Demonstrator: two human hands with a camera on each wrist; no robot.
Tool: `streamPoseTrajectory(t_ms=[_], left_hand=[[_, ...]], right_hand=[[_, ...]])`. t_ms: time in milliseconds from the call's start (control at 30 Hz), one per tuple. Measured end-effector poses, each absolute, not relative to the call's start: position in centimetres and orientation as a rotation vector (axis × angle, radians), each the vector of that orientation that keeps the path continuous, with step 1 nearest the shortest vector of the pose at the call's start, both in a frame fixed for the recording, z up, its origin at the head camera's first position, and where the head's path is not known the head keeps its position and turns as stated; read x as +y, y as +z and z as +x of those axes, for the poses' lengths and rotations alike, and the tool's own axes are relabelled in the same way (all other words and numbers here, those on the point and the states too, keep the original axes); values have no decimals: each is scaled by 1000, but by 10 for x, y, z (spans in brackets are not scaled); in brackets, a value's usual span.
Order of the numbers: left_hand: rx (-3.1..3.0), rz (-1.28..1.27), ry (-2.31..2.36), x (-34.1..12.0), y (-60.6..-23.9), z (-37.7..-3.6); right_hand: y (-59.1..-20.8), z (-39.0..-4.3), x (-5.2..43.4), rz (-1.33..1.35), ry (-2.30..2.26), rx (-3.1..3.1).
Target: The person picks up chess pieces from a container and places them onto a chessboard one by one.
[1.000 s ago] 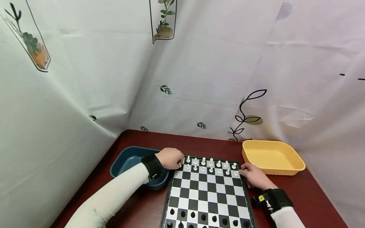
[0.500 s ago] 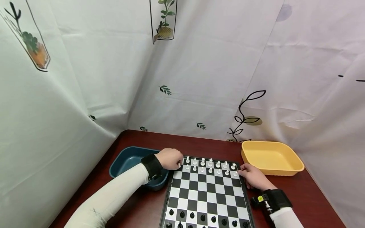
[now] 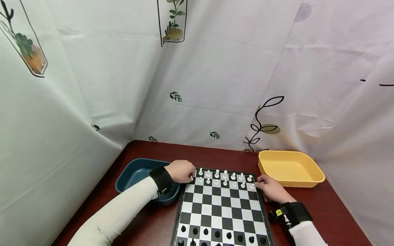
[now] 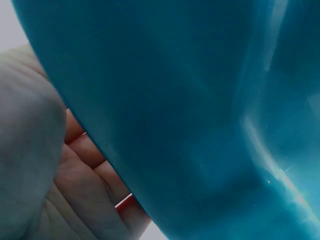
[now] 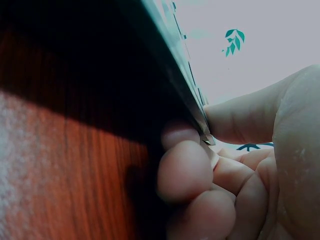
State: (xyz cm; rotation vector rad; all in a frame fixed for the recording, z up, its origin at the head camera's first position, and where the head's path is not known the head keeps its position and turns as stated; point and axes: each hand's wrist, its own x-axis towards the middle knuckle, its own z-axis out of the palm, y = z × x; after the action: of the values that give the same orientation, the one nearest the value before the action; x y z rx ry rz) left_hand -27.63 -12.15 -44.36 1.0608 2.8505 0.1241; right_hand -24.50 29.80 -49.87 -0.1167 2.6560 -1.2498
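Observation:
A black and white chessboard (image 3: 221, 205) lies on the table, with white chess pieces (image 3: 217, 175) in two rows at the far end and black chess pieces (image 3: 217, 234) at the near end. My left hand (image 3: 181, 171) grips its far left corner, fingertips beside a white piece; the blue bin wall hides most of this grip in the left wrist view. At the far right edge my right hand (image 3: 272, 189) pinches the board, thumb (image 5: 240, 117) on top and curled fingers (image 5: 185, 172) underneath.
A blue bin (image 3: 123, 174) stands on the left, under my left forearm. The yellow bin (image 3: 307, 182) is at the back right, just beyond my right hand. White printed cloth (image 3: 231, 85) hangs behind the dark red table (image 3: 147, 225).
The whole head view has shifted slightly to the left. Both hands keep their places at the board's edges, and the pieces stand as before.

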Motion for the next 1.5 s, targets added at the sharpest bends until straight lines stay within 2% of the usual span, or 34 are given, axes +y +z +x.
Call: streamPoseTrajectory(t_ms=[1267, 1500], left_hand=[[2878, 1027, 138, -123, -448, -275], [2870, 998, 203, -128, -439, -274]], right_hand=[[-499, -246, 296, -93, -1238, 2664], [-498, -247, 294, -114, -1230, 2673]])
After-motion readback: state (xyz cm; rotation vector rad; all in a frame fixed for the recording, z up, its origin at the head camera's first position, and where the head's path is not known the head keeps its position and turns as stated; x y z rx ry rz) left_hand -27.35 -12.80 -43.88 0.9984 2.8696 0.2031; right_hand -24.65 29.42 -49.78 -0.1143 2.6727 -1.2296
